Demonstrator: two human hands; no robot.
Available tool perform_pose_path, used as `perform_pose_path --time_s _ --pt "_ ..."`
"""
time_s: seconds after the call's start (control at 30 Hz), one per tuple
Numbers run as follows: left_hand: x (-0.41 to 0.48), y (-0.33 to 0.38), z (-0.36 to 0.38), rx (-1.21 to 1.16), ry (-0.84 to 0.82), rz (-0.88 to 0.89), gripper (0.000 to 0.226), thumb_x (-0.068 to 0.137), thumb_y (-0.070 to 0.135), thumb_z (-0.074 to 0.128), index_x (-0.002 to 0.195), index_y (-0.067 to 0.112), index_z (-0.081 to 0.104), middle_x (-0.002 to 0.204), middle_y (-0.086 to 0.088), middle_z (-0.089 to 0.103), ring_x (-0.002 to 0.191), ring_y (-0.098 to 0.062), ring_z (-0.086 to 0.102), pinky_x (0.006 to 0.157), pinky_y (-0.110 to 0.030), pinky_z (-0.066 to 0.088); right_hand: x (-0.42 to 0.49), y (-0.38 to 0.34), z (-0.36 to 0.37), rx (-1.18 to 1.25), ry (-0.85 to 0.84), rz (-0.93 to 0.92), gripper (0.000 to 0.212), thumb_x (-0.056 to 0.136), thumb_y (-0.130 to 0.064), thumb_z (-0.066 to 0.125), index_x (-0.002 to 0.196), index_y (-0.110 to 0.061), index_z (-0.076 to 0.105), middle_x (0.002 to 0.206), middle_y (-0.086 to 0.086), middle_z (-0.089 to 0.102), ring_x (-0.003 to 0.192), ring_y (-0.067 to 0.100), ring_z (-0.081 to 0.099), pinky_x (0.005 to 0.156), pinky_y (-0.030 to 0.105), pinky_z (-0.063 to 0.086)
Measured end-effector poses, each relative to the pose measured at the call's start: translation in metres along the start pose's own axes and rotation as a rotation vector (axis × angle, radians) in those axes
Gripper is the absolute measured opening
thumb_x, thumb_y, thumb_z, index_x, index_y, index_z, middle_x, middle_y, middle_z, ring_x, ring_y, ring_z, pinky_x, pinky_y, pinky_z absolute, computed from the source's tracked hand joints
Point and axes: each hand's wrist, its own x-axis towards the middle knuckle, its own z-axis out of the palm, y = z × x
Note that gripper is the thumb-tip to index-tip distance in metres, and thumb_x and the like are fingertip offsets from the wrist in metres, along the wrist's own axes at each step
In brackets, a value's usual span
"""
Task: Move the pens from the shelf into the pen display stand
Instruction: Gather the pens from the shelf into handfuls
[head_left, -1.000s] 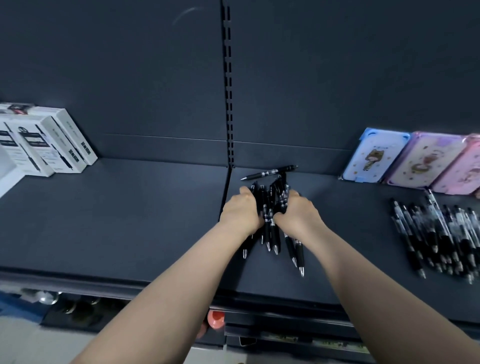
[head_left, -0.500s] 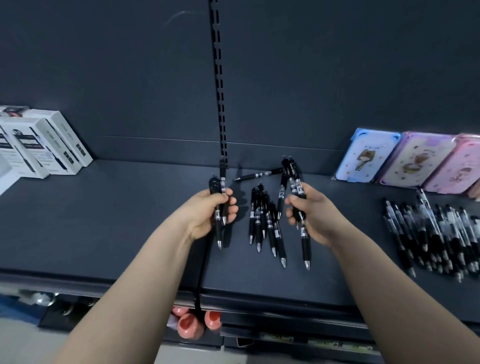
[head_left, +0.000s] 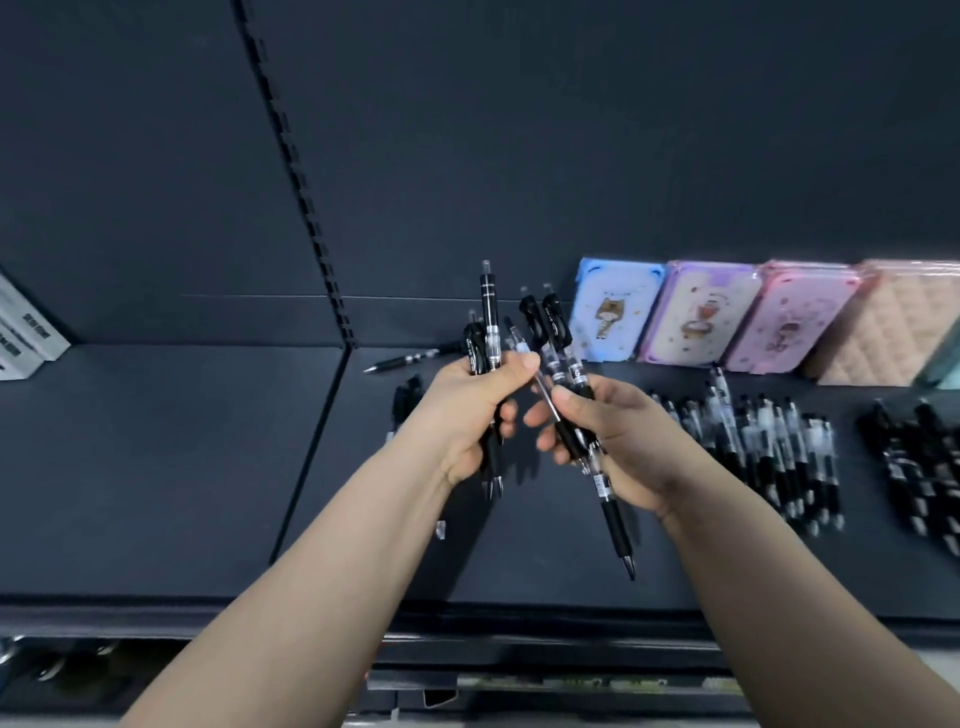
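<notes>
- Above the dark shelf (head_left: 156, 441), the left hand (head_left: 462, 415) grips a bundle of black pens (head_left: 489, 322); the right hand (head_left: 628, 447) clasps a second bunch (head_left: 561, 353).
- The step appears to be gathering; loose pens (head_left: 769, 447) lie on the shelf at right.
- Next, both bundles need carrying to the display stand, which is not in view.

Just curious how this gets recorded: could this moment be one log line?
left hand: holds left pen bunch | right hand: holds right pen bunch | both above shelf | loose pens: lying on shelf
</notes>
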Motion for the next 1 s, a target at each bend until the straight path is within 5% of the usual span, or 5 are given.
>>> perform_pose_path --time_s 0.33,0.53,0.67,0.8,1.0 --pt "0.019 -0.028 0.142 -0.043 0.025 -0.025 0.006 0.087 0.011 0.064 0.083 0.007 0.067 0.06 0.006 0.066 0.04 -0.005 0.038 0.037 -0.017 0.032 -0.06 -0.032 -0.131 -0.033 0.203 0.056 0.02 0.099 -0.02 0.048 0.109 -0.006 0.059 0.078 0.013 0.068 0.055 0.017 0.062 0.045 0.022 0.046" --pt "0.039 -0.056 0.2 -0.018 0.16 -0.022 0.007 0.085 0.011 0.068 0.082 0.012 0.062 0.073 -0.004 0.063 0.04 -0.008 0.038 0.038 -0.019 0.033 -0.088 -0.035 -0.222 -0.184 0.334 0.085 0.025 0.099 -0.02 0.049 0.112 0.001 0.054 0.072 0.008 0.058 0.041 0.01 0.042 0.037 0.02 0.028" --pt "0.046 -0.071 0.219 0.382 0.248 0.062 0.013 0.08 0.017 0.074 0.078 0.02 0.061 0.063 0.003 0.058 0.046 -0.009 0.045 0.05 -0.022 0.039 -0.094 -0.03 -0.256 -0.253 0.32 0.105 0.018 0.098 -0.018 0.05 0.107 -0.004 0.056 0.073 0.006 0.057 0.044 0.01 0.04 0.037 0.019 0.026" --pt "0.053 -0.072 0.219 0.833 0.284 0.099 0.02 0.08 0.028 0.074 0.094 0.02 0.063 0.089 0.006 0.065 0.079 -0.012 0.059 0.074 -0.024 0.044 -0.091 -0.025 -0.267 -0.219 0.298 0.15 0.021 0.098 -0.019 0.051 0.109 -0.003 0.055 0.067 0.003 0.053 0.043 0.011 0.04 0.037 0.019 0.025" --pt "0.065 -0.078 0.221 1.139 0.268 0.091 0.034 0.081 0.035 0.071 0.106 0.015 0.06 0.097 0.0 0.062 0.094 -0.02 0.059 0.076 -0.026 0.042 -0.085 -0.02 -0.262 -0.129 0.259 0.16 0.018 0.099 -0.018 0.048 0.111 -0.006 0.055 0.059 0.0 0.057 0.042 0.011 0.041 0.035 0.019 0.026"
